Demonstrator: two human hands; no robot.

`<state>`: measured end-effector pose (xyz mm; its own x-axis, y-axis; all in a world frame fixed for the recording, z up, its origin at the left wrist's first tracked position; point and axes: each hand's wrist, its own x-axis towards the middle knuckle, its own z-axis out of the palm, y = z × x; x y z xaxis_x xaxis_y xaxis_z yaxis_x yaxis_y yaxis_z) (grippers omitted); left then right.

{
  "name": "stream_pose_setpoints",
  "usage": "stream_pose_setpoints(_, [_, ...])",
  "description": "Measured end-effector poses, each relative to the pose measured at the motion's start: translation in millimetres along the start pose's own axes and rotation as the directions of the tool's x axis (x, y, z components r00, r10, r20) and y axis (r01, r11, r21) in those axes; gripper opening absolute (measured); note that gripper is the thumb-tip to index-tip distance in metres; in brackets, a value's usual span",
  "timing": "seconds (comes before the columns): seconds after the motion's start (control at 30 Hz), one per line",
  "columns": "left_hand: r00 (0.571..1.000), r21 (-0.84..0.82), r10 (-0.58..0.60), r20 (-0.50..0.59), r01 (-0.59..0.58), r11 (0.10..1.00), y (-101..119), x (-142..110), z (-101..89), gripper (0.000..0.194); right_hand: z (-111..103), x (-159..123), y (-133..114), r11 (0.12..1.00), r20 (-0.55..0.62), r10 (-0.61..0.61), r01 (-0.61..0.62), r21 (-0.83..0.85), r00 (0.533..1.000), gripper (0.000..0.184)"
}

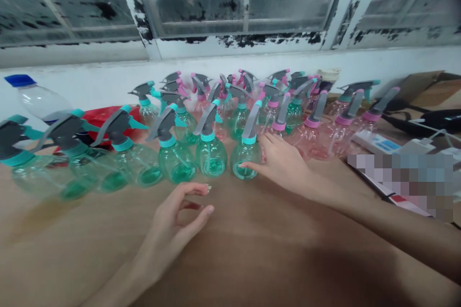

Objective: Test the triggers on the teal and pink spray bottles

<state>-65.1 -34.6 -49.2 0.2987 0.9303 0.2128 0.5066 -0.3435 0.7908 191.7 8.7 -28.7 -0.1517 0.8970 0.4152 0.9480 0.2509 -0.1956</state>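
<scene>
My right hand (283, 158) is around the right side of a green spray bottle (246, 156) with a turquoise collar. Its thumb lies across the front of the round body, and the other fingers reach behind, partly hidden. The bottle stands upright on the table. My left hand (183, 216) hovers over the wood in front of the row, fingers curled but apart, holding nothing. Nearest to it are a second green spray bottle (211, 156) and a third green spray bottle (176, 160). Pink spray bottles (309, 141) stand just beyond my right hand.
More green and pink spray bottles crowd behind, against the white wall (201, 62). At left are a clear bottle with a blue cap (39, 98) and a red bag (97, 117). A cardboard box (428, 88), white cables and a charger (418, 146) lie at right.
</scene>
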Motion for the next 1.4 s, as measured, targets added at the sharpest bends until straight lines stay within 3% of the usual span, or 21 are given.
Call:
stream_pose_setpoints(0.2, [1.000,0.012,-0.008,0.005,0.008,1.000,1,5,-7.0,0.021,2,14,-5,0.995,0.056,0.083,-0.079,-0.066,0.995,0.052])
stream_pose_setpoints(0.4, [0.997,0.016,0.049,0.067,-0.050,0.999,9,16,6.0,0.016,9,22,-6,0.991,0.057,0.119,-0.115,-0.061,0.991,0.054])
stream_pose_setpoints(0.53, [0.990,-0.008,0.064,0.123,-0.063,0.998,17,28,16.5,0.016,1,11,-3,0.994,0.029,0.102,-0.103,0.038,0.994,0.063])
stream_pose_setpoints(0.77, [0.981,-0.070,0.075,0.177,-0.063,0.996,35,49,38.3,0.022,-29,-24,44,0.944,-0.135,0.232,-0.189,0.271,0.963,0.029])
stream_pose_setpoints(0.87, [0.975,-0.097,0.083,0.205,-0.064,0.993,44,56,49.1,0.023,-29,-26,59,0.945,-0.164,0.272,-0.231,0.232,0.948,0.037])
stream_pose_setpoints(1.1, [0.966,-0.123,0.075,0.247,-0.046,0.991,60,58,64.7,0.020,-1,0,60,0.937,-0.077,0.295,-0.273,0.218,0.952,0.081])
stream_pose_setpoints(1.23, [0.964,-0.122,0.059,0.260,-0.028,0.992,64,54,64.0,0.020,7,6,62,0.940,-0.049,0.304,-0.291,0.178,0.951,0.076])
stream_pose_setpoints(1.4, [0.970,-0.123,0.031,0.243,-0.001,0.992,65,53,63.5,0.018,-3,-9,60,0.950,-0.042,0.278,-0.268,0.159,0.960,0.068])
